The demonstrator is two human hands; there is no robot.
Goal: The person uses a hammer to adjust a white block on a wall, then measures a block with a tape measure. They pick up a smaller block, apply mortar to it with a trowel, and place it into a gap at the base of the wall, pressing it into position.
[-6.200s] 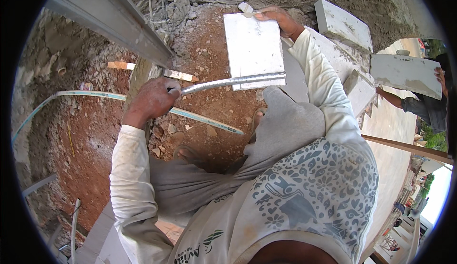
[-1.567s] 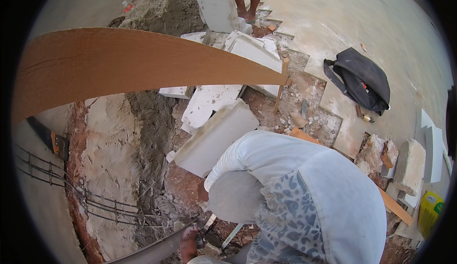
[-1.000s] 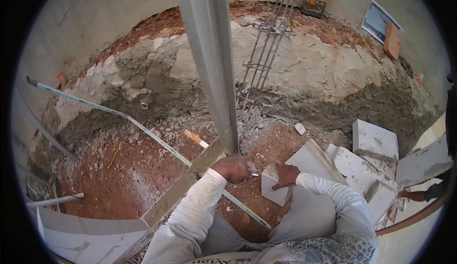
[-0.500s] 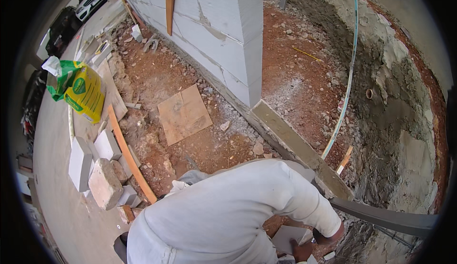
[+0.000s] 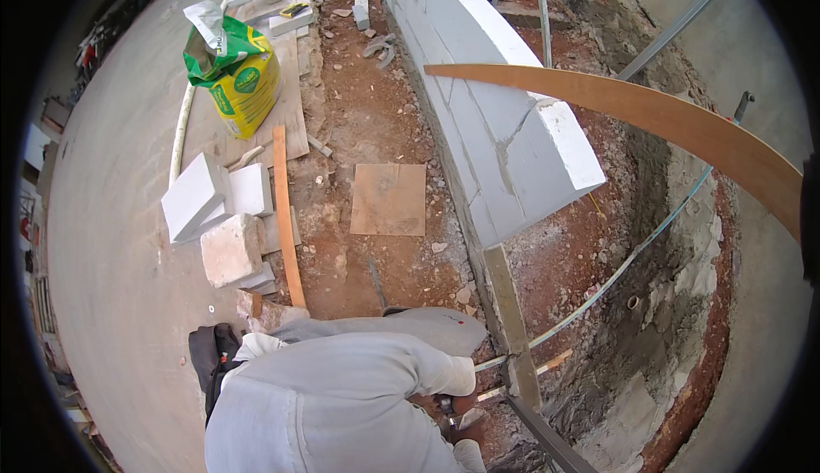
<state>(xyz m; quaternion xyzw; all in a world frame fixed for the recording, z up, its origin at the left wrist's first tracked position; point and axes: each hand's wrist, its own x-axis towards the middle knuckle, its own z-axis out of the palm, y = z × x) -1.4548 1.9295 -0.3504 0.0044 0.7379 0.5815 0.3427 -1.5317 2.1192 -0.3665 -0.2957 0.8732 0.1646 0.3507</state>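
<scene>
The person bends low at the bottom of the view, both hands close together over the reddish earth. The left hand seems to have its grip closed around a small dark and silver tool, by its look a tape measure. The right hand is mostly hidden, so I cannot tell whether its grip is open or closed. A pale block piece shows between the hands; whether it is held or resting cannot be made out.

The likeliest trouble comes from crowding. A grey steel channel lies near the hands, its end by the narrow mortar-topped ledge; a wrist swung outward could bang into it. The blue-and-white pipe crosses close by too, and could catch a foot or shift if knocked. The block piece may chip at a corner if pressed against a hard edge, and a loose hold on the tape measure could let it slip and spoil a reading. Beyond the ledge, the end of the white block wall has uneven joints, so a hard bump might disturb it, particularly if the mortar is fresh, which I cannot judge from here
</scene>
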